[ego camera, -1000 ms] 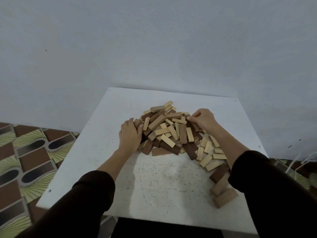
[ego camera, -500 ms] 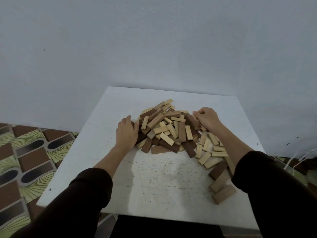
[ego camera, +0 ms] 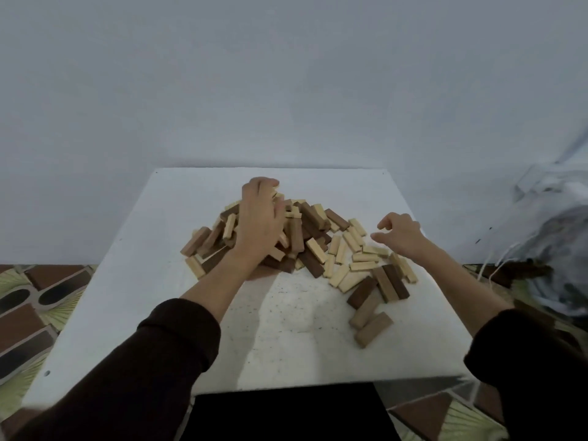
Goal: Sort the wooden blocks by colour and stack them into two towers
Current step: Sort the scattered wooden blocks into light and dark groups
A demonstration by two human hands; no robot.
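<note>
1. Head view: nearest, loose brown blocks (ego camera: 372,329) lay on the tabletop (ego camera: 143,281).
2. The right hand (ego camera: 401,233) hovered empty, fingers loosely curled, just above scattered pale blocks (ego camera: 362,265).
3. Farther, the left hand (ego camera: 259,224) covered the mixed pile (ego camera: 310,214), fingers curled; grip unclear.

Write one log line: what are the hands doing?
left hand: on mixed light-and-dark wooden block pile | right hand: hovering, empty, over scattered light blocks | towers: none

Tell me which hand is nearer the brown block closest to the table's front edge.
Right. The right hand hovers over the scattered pale blocks just beyond that brown block; the left hand is on the mixed pile, farther off to its left.
</note>
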